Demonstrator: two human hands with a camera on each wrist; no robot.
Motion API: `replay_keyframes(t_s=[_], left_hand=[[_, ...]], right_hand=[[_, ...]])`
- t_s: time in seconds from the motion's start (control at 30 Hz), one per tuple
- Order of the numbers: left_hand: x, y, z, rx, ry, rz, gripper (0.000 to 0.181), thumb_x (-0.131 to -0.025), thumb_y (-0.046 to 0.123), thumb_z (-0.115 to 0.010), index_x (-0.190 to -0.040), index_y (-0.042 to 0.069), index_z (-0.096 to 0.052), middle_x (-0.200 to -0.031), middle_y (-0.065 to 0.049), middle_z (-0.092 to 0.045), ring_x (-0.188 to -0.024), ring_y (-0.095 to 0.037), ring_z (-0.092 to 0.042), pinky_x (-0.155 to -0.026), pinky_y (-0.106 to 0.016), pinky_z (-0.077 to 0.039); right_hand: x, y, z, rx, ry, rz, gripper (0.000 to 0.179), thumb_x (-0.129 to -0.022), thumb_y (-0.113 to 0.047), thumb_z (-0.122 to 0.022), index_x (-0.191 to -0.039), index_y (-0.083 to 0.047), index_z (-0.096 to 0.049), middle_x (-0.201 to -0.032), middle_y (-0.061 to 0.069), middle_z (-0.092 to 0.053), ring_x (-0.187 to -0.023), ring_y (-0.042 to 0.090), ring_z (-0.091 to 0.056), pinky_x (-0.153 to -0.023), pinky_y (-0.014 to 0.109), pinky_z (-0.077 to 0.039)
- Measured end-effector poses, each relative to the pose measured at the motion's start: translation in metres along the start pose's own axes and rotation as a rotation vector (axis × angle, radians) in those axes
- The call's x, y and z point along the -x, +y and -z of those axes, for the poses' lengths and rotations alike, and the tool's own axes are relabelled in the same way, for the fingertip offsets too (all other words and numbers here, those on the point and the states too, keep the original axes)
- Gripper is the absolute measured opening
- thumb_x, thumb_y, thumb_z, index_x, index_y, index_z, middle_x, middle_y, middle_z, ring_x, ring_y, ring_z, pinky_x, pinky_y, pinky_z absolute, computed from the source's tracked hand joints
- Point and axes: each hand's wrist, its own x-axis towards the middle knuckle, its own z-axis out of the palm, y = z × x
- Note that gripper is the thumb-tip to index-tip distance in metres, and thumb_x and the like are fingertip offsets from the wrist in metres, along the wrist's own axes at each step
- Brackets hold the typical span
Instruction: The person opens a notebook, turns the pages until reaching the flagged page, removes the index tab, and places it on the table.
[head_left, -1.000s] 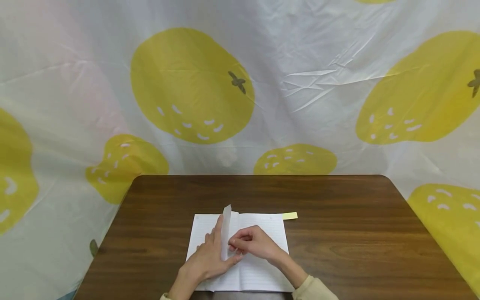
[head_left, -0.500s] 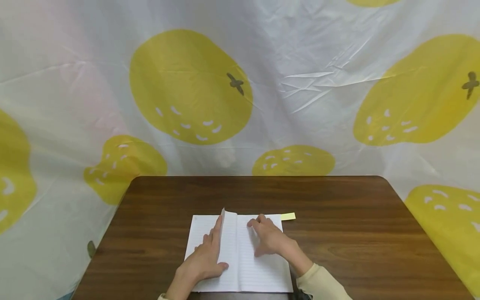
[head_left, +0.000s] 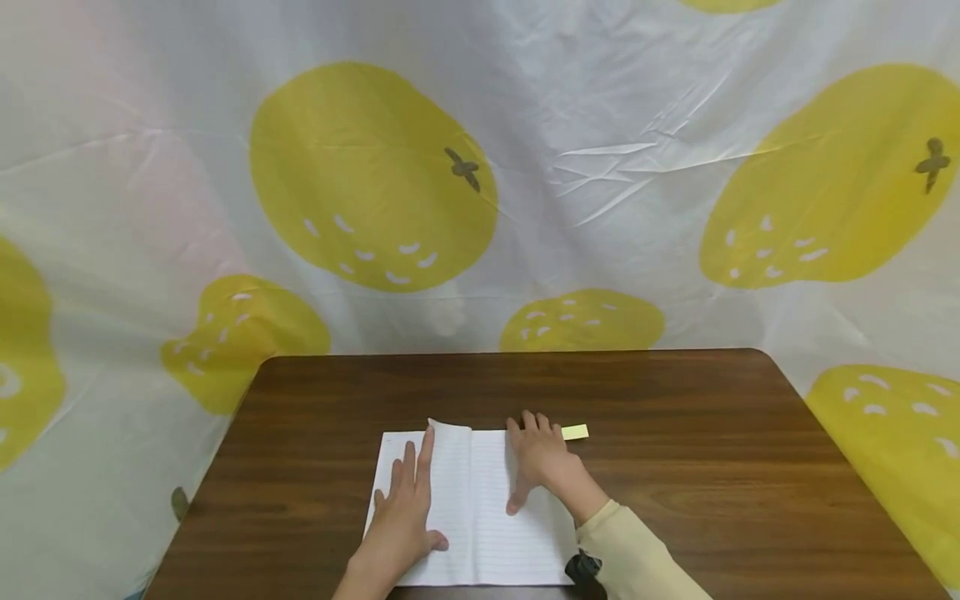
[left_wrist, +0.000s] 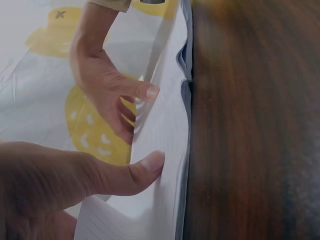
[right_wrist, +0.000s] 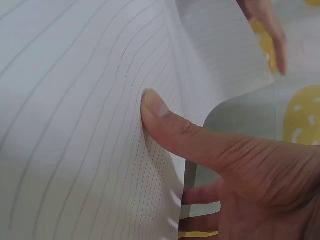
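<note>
An open lined notebook (head_left: 491, 550) lies on the table, its pages spread to both sides of the centre fold. My left hand (head_left: 401, 512) lies over the left page with its fingers straight and spread, and a lifted page corner (head_left: 444, 429) stands at its index fingertip. In the left wrist view its thumb (left_wrist: 132, 177) touches the paper. My right hand (head_left: 542, 457) is spread over the top of the right page, thumb (right_wrist: 172, 125) on the lined paper and fingers reaching past the upper edge. A yellow sticky tab (head_left: 575, 432) sticks out beside it.
The brown wooden table (head_left: 675, 433) extends around the notebook. Behind it hangs a pale curtain (head_left: 600, 217) printed with large yellow fruit. A dark device (head_left: 583, 568) is at the right wrist, by a light yellow sleeve (head_left: 637, 550).
My right hand has moved from the centre fold to the right page's top edge and spread its fingers. The page that stood upright by my left hand has lowered leftward.
</note>
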Motion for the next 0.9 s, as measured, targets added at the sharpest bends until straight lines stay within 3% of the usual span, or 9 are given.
replay_keyframes(t_s=[0.2,0.37,0.63,0.9], left_hand=[[0.000,-0.004,-0.002,-0.197,0.143,-0.081,0.153,-0.047,0.036,-0.101,-0.163,0.033,-0.002,-0.166,-0.031,-0.002,-0.146,-0.060,-0.023,-0.096,-0.084,-0.033],[-0.001,-0.008,-0.001,-0.287,0.188,-0.091,0.140,-0.042,0.047,-0.099,-0.160,0.040,-0.026,-0.168,-0.026,0.009,-0.149,-0.057,-0.018,-0.100,-0.083,-0.031],[-0.004,-0.010,-0.002,-0.269,0.186,-0.095,0.134,-0.040,0.046,-0.100,-0.157,0.034,-0.036,-0.169,-0.025,0.002,-0.152,-0.054,-0.016,-0.110,-0.078,-0.025],[-0.008,-0.010,-0.002,-0.230,0.096,-0.096,0.135,-0.041,0.039,-0.100,-0.158,0.028,-0.035,-0.169,-0.026,0.005,-0.151,-0.054,-0.013,-0.111,-0.078,-0.022]], right_hand=[[0.000,0.000,-0.001,0.012,-0.008,-0.011,0.134,-0.047,-0.059,-0.098,-0.154,-0.005,-0.037,-0.160,0.023,-0.034,-0.147,0.043,-0.034,-0.118,0.058,-0.032],[0.006,0.000,0.000,-0.018,0.018,-0.003,0.131,-0.048,-0.056,-0.099,-0.152,-0.005,-0.040,-0.157,0.024,-0.038,-0.145,0.044,-0.036,-0.117,0.060,-0.032],[0.015,0.006,-0.006,-0.083,0.068,0.000,0.128,-0.050,-0.052,-0.099,-0.153,-0.005,-0.039,-0.157,0.026,-0.038,-0.147,0.047,-0.032,-0.117,0.068,-0.025],[0.031,0.006,-0.017,-0.125,0.217,0.030,0.118,-0.056,-0.048,-0.098,-0.150,-0.002,-0.043,-0.155,0.030,-0.039,-0.146,0.050,-0.031,-0.115,0.071,-0.023]])
